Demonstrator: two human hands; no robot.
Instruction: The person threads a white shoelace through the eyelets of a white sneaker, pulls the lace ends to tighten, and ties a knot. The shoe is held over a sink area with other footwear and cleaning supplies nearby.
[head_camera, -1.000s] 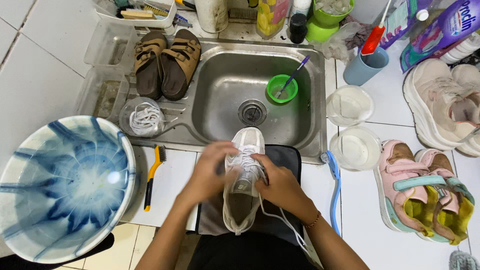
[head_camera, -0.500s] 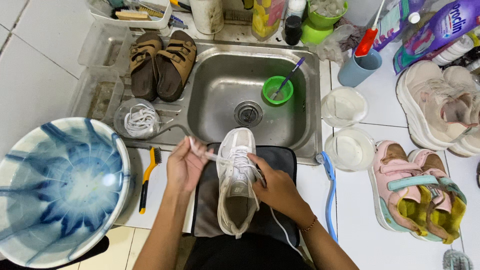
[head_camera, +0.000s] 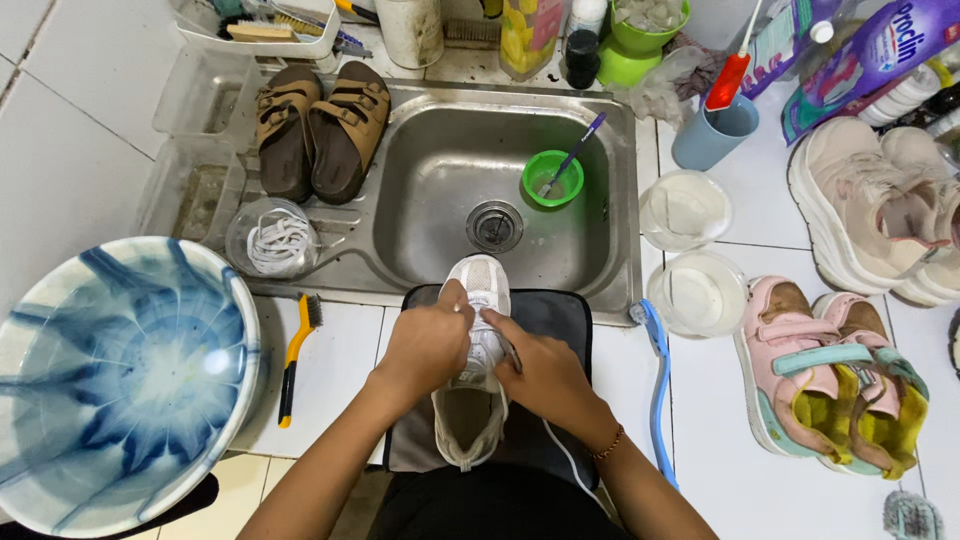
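Note:
A white sneaker lies toe-away on a dark mat at the front edge of the steel sink. My left hand is closed over the laces on the shoe's left side. On the right side, my right hand pinches the lace area. A white lace end trails down from the shoe past my right wrist.
A blue-white basin stands at left, a yellow-handled brush beside it. Brown sandals and a bowl of laces sit left of the sink, a green cup inside it. Pink sandals, beige sneakers, lidded tubs and a blue brush lie right.
My left hand, pulling a lace out to the left half a second ago, has come back onto the shoe. The camera view has shifted slightly.

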